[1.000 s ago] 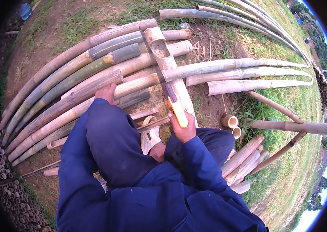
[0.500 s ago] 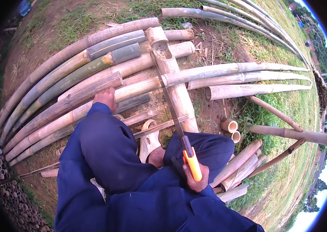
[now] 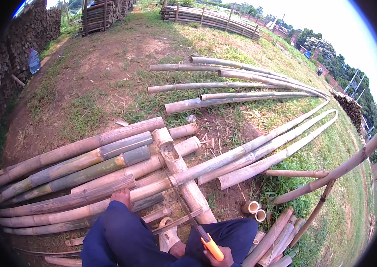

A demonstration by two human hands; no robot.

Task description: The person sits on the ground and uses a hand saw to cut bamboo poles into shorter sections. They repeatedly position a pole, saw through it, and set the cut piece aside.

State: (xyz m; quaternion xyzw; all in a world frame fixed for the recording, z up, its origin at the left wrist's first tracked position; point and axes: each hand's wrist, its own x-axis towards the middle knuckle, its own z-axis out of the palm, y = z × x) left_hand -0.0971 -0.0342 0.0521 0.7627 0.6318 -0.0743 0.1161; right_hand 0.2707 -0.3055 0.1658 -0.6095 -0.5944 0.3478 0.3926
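Observation:
My left hand (image 3: 123,198) is closed over a long pale bamboo pole (image 3: 150,190), near my left knee. This pole lies across a thick notched bamboo support (image 3: 193,194). In my right hand (image 3: 222,258), low in the view, is a handsaw (image 3: 213,249) with an orange grip. Its long dark blade crosses the pole just left of the support, teeth hidden against the bamboo. A thin split bamboo strip (image 3: 177,222) runs beneath the blade, beside my sandalled foot (image 3: 169,238).
More bamboo poles (image 3: 79,144) lie side by side at left. Long poles (image 3: 242,95) spread over the grass ahead. Two short cut bamboo pieces (image 3: 250,207) stand right of the support, near a bamboo frame (image 3: 340,171). A blue plastic bottle (image 3: 34,61) is far left, by stacked bamboo.
The view has tilted up, so more ground and sky show and my hands sit lower in it. Both hands keep their holds; the blade still crosses the pole.

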